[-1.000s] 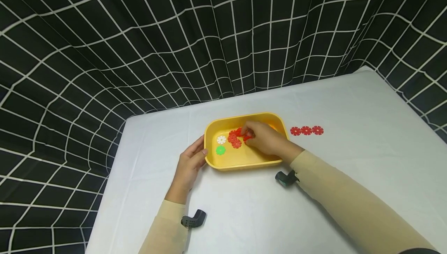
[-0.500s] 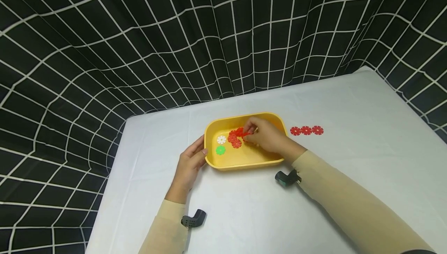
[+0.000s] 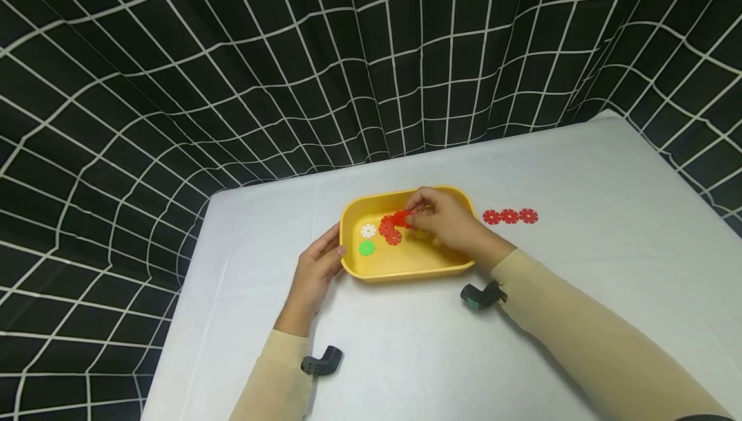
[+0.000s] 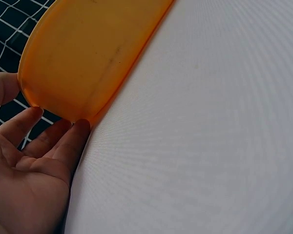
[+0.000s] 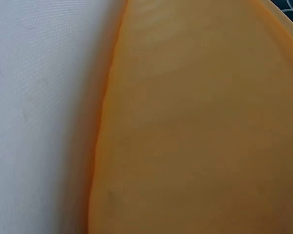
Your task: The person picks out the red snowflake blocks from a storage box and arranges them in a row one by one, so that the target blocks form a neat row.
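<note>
A yellow plastic tray point(image 3: 417, 275) lies on the white-covered table. My left hand point(image 3: 315, 273) holds its left end; in the left wrist view the thumb is at the rim and the fingertips are against the outer wall point(image 4: 97, 53). Over the inside of the tray, my right hand point(image 3: 443, 218) pinches a red notched plastic disc point(image 3: 404, 218) between thumb and fingers. More red discs point(image 3: 393, 237) lie just left of it. Beside them are a white disc point(image 3: 368, 231) and a green disc point(image 3: 366, 248). A yellow disc point(image 3: 422, 234) shows partly under the hand.
To the right of the tray, three red discs point(image 3: 509, 216) lie in a row on the table point(image 3: 580, 247). A black curtain with a white grid point(image 3: 394, 54) hangs behind and at both sides. The right wrist view shows only tray wall point(image 5: 195, 122) and cloth.
My right hand has shifted slightly up and to the right inside the tray, lifting a red disc, and a yellow disc has come into sight beneath it. The left hand stays put.
</note>
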